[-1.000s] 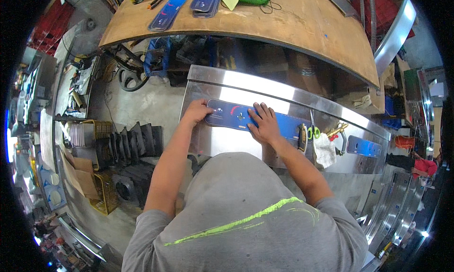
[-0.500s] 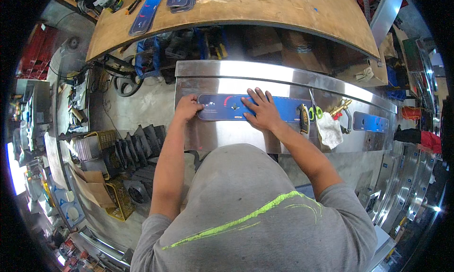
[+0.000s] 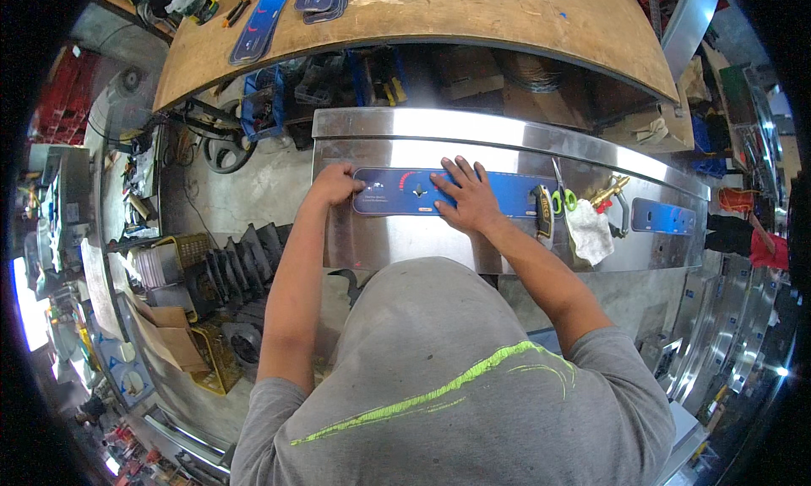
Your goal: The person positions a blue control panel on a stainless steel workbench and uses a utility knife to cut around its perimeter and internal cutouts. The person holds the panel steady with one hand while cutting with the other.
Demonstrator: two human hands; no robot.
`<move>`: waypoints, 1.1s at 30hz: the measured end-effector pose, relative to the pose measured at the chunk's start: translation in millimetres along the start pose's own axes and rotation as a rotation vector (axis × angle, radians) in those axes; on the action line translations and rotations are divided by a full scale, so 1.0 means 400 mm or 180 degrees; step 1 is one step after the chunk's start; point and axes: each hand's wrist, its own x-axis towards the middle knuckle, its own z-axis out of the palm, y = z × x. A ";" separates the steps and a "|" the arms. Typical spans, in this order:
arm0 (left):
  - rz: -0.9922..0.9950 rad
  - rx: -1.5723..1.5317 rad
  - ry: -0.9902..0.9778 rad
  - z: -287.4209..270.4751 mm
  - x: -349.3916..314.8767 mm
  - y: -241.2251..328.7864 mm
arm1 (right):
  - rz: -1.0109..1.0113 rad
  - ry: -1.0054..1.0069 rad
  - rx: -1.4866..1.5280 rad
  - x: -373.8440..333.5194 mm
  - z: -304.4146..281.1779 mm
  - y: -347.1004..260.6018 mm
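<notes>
A long blue printed panel point(image 3: 394, 200), rounded at its left end, lies flat on a shiny steel sheet-metal piece point(image 3: 397, 243). Spread over its middle, my right hand point(image 3: 463, 199) presses down with fingers apart. My left hand point(image 3: 336, 184) is closed at the panel's left end, its thumb side touching the edge; whatever its curled fingers hold is hidden. Right of the panel's middle lie a dark-and-yellow handled tool point(image 3: 544, 212) and scissors with green handles point(image 3: 563, 201). A white cloth point(image 3: 590, 237) is bunched beside them.
A brass torch-like tool point(image 3: 610, 192) and a shorter blue panel point(image 3: 663, 218) lie farther right on the steel. Beyond stands a wooden workbench point(image 3: 473, 17) bearing more blue panels point(image 3: 263, 21). Black parts point(image 3: 245, 253) and a yellow crate point(image 3: 215, 363) stand on the floor at left.
My left hand has shifted very slightly up and left, and its forearm has swung outward to the left. My right hand and the blue panel stay in place.
</notes>
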 end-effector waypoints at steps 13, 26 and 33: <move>0.0064 0.1389 0.0470 0.005 -0.015 0.054 | -0.0035 0.0169 0.0076 0.000 0.000 0.000; -0.0069 0.1413 0.0634 0.017 -0.051 0.076 | -0.0033 0.0208 0.0109 -0.001 -0.002 0.002; 0.0029 0.1441 0.0735 0.024 -0.038 0.054 | 0.0021 0.0156 0.0103 -0.001 -0.001 0.002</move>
